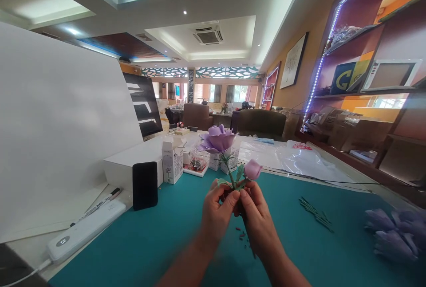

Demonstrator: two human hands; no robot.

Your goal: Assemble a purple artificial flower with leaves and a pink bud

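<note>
A large purple flower (218, 139) stands upright on a green stem between my hands, at the middle of the view. Beside it on the right is a smaller pink-purple bud (253, 169) with green leaves. My left hand (218, 209) pinches the stem from the left, thumb and fingers closed. From the right, my right hand (256, 209) is closed on the stem below the bud, its thumb against the left thumb. The stem's lower end shows under the right hand. Several thin green stems (316, 214) lie on the green mat (173, 220), and small reddish bits are below my hands.
Purple flowers (396, 233) lie at the right edge. Behind the hands are white boxes (172, 163) and a tray (196, 167). A black phone-like object (145, 185), pens and a white power strip (86, 229) are at left. Clear plastic (279, 156) covers the back right.
</note>
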